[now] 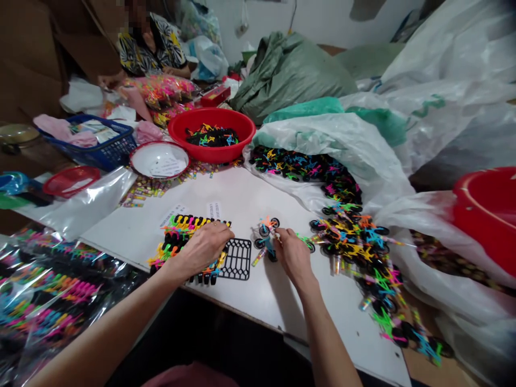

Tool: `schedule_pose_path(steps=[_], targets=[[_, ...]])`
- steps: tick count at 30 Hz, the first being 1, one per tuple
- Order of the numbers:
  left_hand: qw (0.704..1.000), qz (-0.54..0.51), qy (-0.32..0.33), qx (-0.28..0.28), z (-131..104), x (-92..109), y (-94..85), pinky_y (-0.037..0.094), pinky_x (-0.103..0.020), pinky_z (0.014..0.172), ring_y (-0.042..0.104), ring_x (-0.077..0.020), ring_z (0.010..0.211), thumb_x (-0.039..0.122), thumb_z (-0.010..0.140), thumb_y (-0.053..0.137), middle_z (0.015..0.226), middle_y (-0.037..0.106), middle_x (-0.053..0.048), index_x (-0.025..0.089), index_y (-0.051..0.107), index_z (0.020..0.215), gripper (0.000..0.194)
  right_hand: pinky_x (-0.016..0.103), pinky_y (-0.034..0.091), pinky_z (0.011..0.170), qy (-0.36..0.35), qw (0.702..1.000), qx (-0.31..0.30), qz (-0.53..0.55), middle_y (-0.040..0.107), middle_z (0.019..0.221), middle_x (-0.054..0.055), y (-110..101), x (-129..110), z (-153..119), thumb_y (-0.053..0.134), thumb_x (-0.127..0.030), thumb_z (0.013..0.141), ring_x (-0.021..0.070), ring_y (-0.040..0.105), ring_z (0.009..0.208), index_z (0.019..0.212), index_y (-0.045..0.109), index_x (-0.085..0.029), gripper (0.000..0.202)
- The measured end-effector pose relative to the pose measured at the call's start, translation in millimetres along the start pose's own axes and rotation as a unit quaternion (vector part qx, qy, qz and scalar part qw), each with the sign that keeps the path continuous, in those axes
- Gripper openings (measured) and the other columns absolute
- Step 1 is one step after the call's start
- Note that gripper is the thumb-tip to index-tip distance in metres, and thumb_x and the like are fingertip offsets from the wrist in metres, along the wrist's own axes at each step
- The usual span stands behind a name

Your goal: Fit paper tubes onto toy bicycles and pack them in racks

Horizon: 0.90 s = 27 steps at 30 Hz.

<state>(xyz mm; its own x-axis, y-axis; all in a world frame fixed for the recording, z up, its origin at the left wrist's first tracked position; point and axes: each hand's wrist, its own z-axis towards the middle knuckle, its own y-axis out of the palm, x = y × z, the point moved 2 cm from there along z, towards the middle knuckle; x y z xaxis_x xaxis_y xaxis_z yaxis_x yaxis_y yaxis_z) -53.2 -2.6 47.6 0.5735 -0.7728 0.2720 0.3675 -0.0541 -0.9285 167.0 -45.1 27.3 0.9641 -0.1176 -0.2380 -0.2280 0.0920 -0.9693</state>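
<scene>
A black plastic grid rack (237, 260) lies on the white table, its right part bare. Rows of small colourful toy bicycles (173, 242) stand packed on its left part. My left hand (207, 244) is over these rows with its fingers curled down at the last row; what they grip is hidden. Beside the rack, my right hand (292, 252) is closed, its fingertips pinching a toy bicycle (266, 228) with orange and blue parts and black wheels. A small printed candy tube (259, 257) lies between rack and right hand.
At right, loose toy bicycles (355, 242) spill from a white plastic bag (374, 145). Behind stand a red basin (212, 153), a white bowl (159, 158) and a blue basket (113, 145). Bagged bicycles (52, 301) lie at left. Another person (151, 45) sits across.
</scene>
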Motion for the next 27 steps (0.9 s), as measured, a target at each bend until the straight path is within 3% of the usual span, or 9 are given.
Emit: schedule_pose_path(steps=[2, 4, 8, 12, 18, 22, 27], targets=[[1.0, -0.014, -0.005, -0.005, -0.1, -1.3, 1.7, 0.046, -0.031, 0.077, 0.057, -0.0172, 0.083, 0.007, 0.085, 0.043, 0.08, 0.06, -0.005, 0.014, 0.062, 0.09, 0.021, 0.025, 0.039, 0.062, 0.008, 0.993, 0.041, 0.114, 0.061, 0.09, 0.004, -2.2, -6.1, 1.3, 0.046, -0.024, 0.084, 0.0134, 0.057, 0.067, 0.104, 0.056, -0.02, 0.023], [0.999, -0.032, -0.019, 0.005, -0.3, -2.6, 2.8, 0.046, -0.031, 0.078, 0.058, -0.0172, 0.083, 0.007, 0.084, 0.043, 0.081, 0.062, -0.006, 0.014, 0.062, 0.09, 0.021, 0.024, 0.041, 0.059, 0.012, 0.967, 0.054, 0.251, 0.062, 0.082, 0.002, 3.8, -18.1, 1.5, 0.048, -0.028, 0.081, 0.0124, 0.056, 0.06, 0.101, 0.055, -0.018, 0.024], [0.996, -0.071, -0.043, 0.031, -0.7, -4.8, 3.7, 0.046, -0.029, 0.077, 0.059, -0.0162, 0.082, 0.009, 0.085, 0.045, 0.083, 0.063, -0.005, 0.017, 0.063, 0.093, 0.021, 0.023, 0.041, 0.052, 0.001, 0.903, -0.007, 0.429, 0.058, 0.065, -0.001, 44.0, -54.1, -3.8, 0.048, -0.029, 0.075, 0.0138, 0.053, 0.055, 0.082, 0.054, -0.018, 0.015], [0.995, -0.078, -0.053, 0.027, 1.0, -3.4, 1.5, 0.045, -0.03, 0.078, 0.058, -0.0175, 0.084, 0.016, 0.085, 0.051, 0.084, 0.063, -0.006, 0.016, 0.062, 0.093, 0.014, 0.025, 0.041, 0.055, 0.005, 0.906, -0.001, 0.424, 0.058, 0.064, 0.0, 70.5, -74.2, -5.3, 0.047, -0.025, 0.073, 0.0149, 0.052, 0.056, 0.076, 0.055, -0.018, 0.011], [0.996, -0.06, -0.072, 0.011, 3.2, -1.3, -0.3, 0.044, -0.031, 0.078, 0.057, -0.0196, 0.085, 0.026, 0.077, 0.064, 0.086, 0.061, -0.005, 0.016, 0.059, 0.095, 0.021, 0.026, 0.04, 0.062, -0.055, 0.916, -0.001, 0.397, 0.06, 0.073, 0.003, 73.6, -78.8, 10.1, 0.042, -0.012, 0.065, 0.0174, 0.054, 0.067, 0.085, 0.055, -0.016, 0.024], [0.994, -0.046, -0.095, 0.017, 2.4, -2.0, 1.7, 0.045, -0.033, 0.08, 0.057, -0.0213, 0.089, 0.026, 0.075, 0.067, 0.09, 0.062, -0.006, 0.016, 0.058, 0.093, 0.023, 0.026, 0.039, 0.062, -0.085, 0.918, -0.017, 0.388, 0.059, 0.073, 0.002, 84.2, -78.4, 12.1, 0.042, -0.013, 0.067, 0.0173, 0.053, 0.068, 0.087, 0.053, -0.017, 0.023], [0.992, -0.055, -0.111, 0.018, 2.9, -3.0, 2.8, 0.046, -0.036, 0.084, 0.057, -0.0228, 0.095, 0.027, 0.074, 0.067, 0.099, 0.062, -0.008, 0.015, 0.053, 0.105, 0.036, 0.025, 0.039, 0.062, -0.101, 0.927, -0.005, 0.362, 0.059, 0.077, 0.003, 87.2, -77.5, 4.9, 0.042, -0.015, 0.07, 0.0175, 0.054, 0.07, 0.09, 0.052, -0.017, 0.022]])
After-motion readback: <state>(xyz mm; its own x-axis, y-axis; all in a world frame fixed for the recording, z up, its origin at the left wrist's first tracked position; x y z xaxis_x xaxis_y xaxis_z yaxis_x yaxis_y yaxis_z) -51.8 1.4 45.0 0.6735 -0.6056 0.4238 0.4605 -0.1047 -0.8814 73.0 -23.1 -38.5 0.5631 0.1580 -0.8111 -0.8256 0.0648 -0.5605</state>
